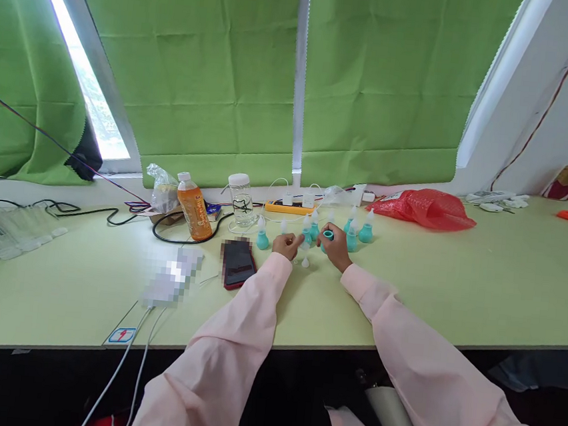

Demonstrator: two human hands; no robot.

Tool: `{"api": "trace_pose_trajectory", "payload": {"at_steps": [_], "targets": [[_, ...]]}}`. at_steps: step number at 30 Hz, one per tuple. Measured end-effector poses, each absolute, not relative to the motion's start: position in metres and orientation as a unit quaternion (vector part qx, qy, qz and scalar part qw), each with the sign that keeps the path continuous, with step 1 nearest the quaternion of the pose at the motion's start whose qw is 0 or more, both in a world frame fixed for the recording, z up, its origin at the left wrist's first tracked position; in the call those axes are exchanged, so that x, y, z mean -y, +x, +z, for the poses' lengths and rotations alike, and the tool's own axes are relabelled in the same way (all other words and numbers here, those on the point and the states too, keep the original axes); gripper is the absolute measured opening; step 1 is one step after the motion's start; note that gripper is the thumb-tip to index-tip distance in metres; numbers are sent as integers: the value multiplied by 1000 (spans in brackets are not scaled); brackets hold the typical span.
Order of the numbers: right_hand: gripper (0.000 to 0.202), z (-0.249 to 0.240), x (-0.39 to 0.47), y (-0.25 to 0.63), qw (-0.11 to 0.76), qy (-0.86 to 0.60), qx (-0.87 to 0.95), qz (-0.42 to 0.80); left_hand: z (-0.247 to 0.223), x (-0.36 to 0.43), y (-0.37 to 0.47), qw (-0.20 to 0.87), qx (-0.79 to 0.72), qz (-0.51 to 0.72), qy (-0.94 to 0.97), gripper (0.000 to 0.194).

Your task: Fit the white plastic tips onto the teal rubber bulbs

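Note:
My right hand (338,246) is closed around a teal rubber bulb (329,235), whose open round mouth faces up and carries no tip. Just left of it, my left hand (287,245) has its fingers pinched together; a small whitish piece shows by the fingertips, but I cannot make out whether it is held. Several teal bulbs with pointed white nozzles, like nasal aspirators, stand around both hands, among them one bulb (262,239) on the left and another bulb (366,231) on the right. A loose white nozzle (305,262) rests on the table between my wrists.
A phone (237,263) lies left of my left forearm. Behind it stand an orange drink bottle (195,208) and a clear jar (241,202). A yellow power strip (289,209) sits at the back, and red bubble wrap (428,208) lies back right. Cables cross the left side.

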State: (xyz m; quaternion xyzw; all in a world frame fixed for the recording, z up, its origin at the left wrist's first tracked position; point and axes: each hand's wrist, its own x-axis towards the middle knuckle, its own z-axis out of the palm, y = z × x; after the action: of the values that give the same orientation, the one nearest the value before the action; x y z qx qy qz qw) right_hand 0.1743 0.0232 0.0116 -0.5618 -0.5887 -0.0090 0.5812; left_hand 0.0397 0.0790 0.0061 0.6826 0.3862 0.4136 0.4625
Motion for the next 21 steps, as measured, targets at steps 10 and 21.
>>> {"api": "trace_pose_trajectory", "payload": {"at_steps": [10,21], "targets": [[23,-13,-42,177,522,-596,606,77,10,-73,35,216,-463,331,793,25],[8,5,-32,184,601,-578,546,-79,10,-71,34,175,-481,193,837,23]]}}
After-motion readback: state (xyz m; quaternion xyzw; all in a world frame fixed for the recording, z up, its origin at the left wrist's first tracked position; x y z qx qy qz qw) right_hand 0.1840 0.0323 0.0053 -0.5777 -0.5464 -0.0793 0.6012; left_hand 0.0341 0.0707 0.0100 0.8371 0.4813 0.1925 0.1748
